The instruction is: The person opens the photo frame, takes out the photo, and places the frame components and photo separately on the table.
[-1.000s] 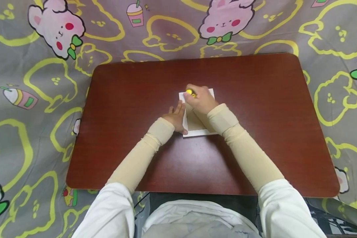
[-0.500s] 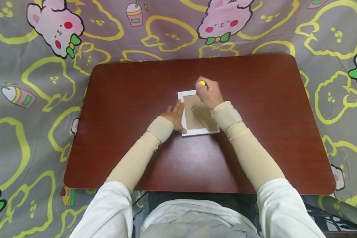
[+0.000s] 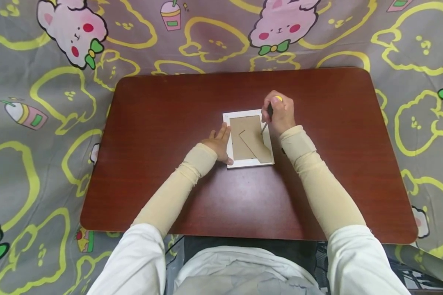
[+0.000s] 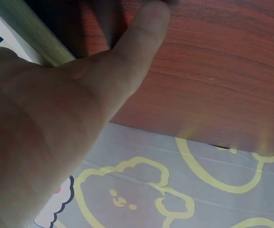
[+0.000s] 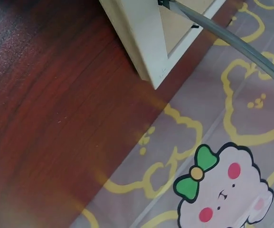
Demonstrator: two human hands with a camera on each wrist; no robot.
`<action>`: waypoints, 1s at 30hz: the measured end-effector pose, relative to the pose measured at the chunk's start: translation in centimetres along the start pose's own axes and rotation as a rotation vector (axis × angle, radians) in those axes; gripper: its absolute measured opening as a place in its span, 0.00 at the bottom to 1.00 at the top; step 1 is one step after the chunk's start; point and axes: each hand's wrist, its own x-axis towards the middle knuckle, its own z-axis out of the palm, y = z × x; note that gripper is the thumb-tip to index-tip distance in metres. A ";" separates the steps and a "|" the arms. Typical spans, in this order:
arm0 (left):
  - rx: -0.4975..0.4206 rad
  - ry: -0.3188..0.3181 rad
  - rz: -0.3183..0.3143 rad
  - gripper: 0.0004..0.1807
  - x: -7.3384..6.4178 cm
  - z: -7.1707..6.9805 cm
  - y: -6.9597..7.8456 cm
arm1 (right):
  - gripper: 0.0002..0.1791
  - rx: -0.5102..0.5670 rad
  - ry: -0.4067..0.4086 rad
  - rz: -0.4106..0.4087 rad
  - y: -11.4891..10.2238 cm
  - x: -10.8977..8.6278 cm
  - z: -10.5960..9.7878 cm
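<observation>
A white picture frame [image 3: 249,163] lies back side up on the table, with a brown backing board [image 3: 243,143] and a folded stand flap inside its border. My left hand [image 3: 218,144] rests along the frame's left edge, fingers extended and thumb near the lower corner. In my right hand [image 3: 280,112] I grip a screwdriver with a yellow and black handle [image 3: 278,98]. Its metal shaft [image 5: 231,39] slants down to the frame's right inner edge, where the tip meets a small black tab [image 5: 163,3]. Another black tab [image 5: 195,26] shows on the far inner edge.
The reddish-brown wooden table [image 3: 162,119] extends around the frame on every side. Behind and beside it hangs a grey patterned cloth [image 3: 214,41] with cartoon animals.
My right hand has moved rightward with the screwdriver, from the frame's top edge to its right inner edge, uncovering the backing board. My left hand has stayed on the left edge.
</observation>
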 end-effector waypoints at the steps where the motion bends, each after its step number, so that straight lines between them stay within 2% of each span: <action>1: 0.000 0.001 -0.001 0.71 0.0 -0.1 0.0 | 0.23 0.002 0.008 0.002 -0.1 0.0 0.1; 3: -0.007 0.003 -0.001 0.71 0.0 -0.2 0.1 | 0.20 0.046 0.029 0.023 -0.3 0.1 0.5; 5: -0.013 0.000 0.000 0.71 -0.1 -0.4 0.1 | 0.19 0.174 0.059 0.086 -0.9 0.3 0.9; 7: -0.015 -0.002 0.000 0.71 0.0 -0.4 0.2 | 0.18 0.288 0.096 0.184 -1.8 0.7 0.7; 8: -0.017 -0.006 -0.002 0.71 0.0 -0.5 0.2 | 0.17 0.283 0.117 0.240 -2.4 1.0 0.2; 9: -0.016 -0.012 -0.007 0.71 0.2 -0.5 0.2 | 0.16 0.223 0.120 0.297 -2.9 1.3 -0.4; 10: -0.019 -0.010 -0.009 0.71 0.2 -0.6 0.3 | 0.16 0.110 0.106 0.361 -3.2 1.5 -1.3; 12: -0.010 -0.008 -0.020 0.72 0.4 -0.7 0.3 | 0.18 -0.273 0.007 0.451 -3.3 1.8 -3.5; 14: -0.012 0.000 -0.028 0.72 0.1 -0.9 0.4 | 0.22 -0.689 -0.111 0.463 -2.6 1.5 -5.9; 15: -0.008 0.006 -0.030 0.72 0.0 -0.9 0.5 | 0.26 -0.849 -0.149 0.456 -2.0 1.1 -7.0; 17: 0.004 0.016 -0.035 0.71 -0.4 -1.0 0.8 | 0.27 -1.054 -0.175 0.464 -0.8 0.1 -9.0; 19: 0.005 0.028 -0.038 0.71 -0.9 -1.2 1.1 | 0.26 -1.181 -0.163 0.480 0.2 -1.0 -10.6; 21: 0.016 0.033 -0.044 0.71 -1.0 -1.1 1.3 | 0.26 -1.252 -0.146 0.517 1.1 -1.9 -11.7; 27: 0.015 0.042 -0.058 0.71 -1.2 -0.5 1.5 | 0.26 -1.282 -0.137 0.558 2.7 -3.6 -13.2; 30: 0.001 0.042 -0.052 0.71 -1.3 0.0 1.6 | 0.27 -1.295 -0.086 0.556 3.0 -4.5 -12.9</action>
